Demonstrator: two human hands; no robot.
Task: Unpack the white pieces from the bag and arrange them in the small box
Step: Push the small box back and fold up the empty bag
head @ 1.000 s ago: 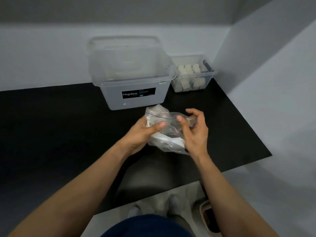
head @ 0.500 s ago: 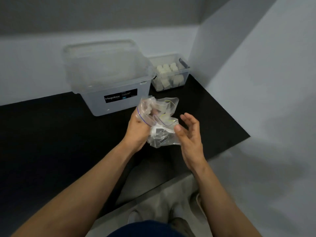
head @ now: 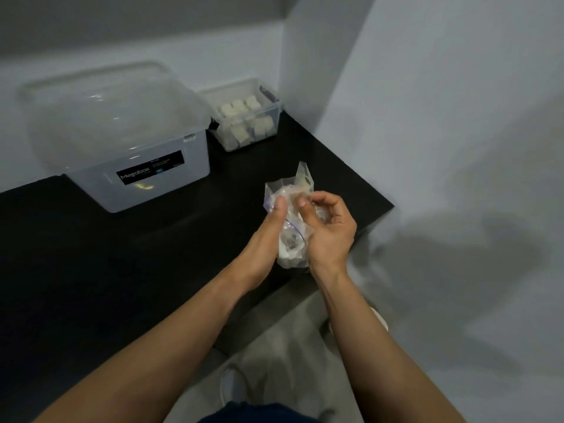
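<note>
A clear zip bag (head: 291,236) with white pieces inside hangs between both hands above the black table's front right part. My left hand (head: 265,239) grips its left side, thumb up at the bag's top. My right hand (head: 328,230) pinches the crumpled top of the bag with curled fingers. The small clear box (head: 268,96) stands at the back right by the wall corner and holds several white pieces (head: 247,117). The bag's lower part is partly hidden by my palms.
A big clear Megabox tub (head: 128,154) with its lid on stands at the back, left of the small box. The black table (head: 91,270) ends just right of my hands. Grey walls close in at the back and right; my shoes show below.
My right hand, which hung open beside the bag, has come back onto it and pinches its top. The view has swung right and both hands have shifted rightward with the bag.
</note>
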